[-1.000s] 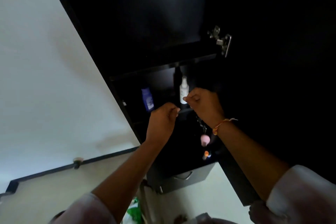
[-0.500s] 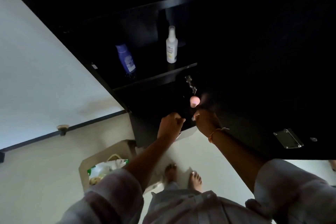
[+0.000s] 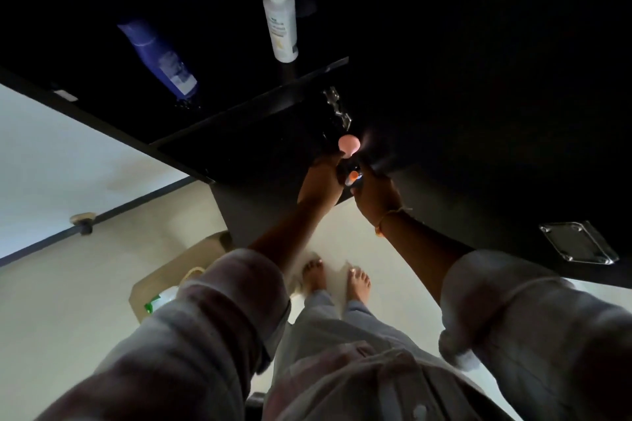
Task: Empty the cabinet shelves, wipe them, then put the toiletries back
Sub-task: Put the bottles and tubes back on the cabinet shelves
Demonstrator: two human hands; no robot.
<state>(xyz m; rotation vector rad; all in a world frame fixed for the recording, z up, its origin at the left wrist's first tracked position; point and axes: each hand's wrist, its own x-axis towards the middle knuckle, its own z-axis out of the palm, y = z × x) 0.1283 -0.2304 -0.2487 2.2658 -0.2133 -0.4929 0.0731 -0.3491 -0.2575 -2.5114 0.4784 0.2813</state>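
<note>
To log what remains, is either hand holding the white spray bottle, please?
No: the white spray bottle stands on the upper shelf, well above the left hand and right hand.

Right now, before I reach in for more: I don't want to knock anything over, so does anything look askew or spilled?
No spill or damage shows in the dim light. On the upper shelf the blue bottle leans left, unlike the upright white spray bottle; the wide lens may exaggerate that.
</note>
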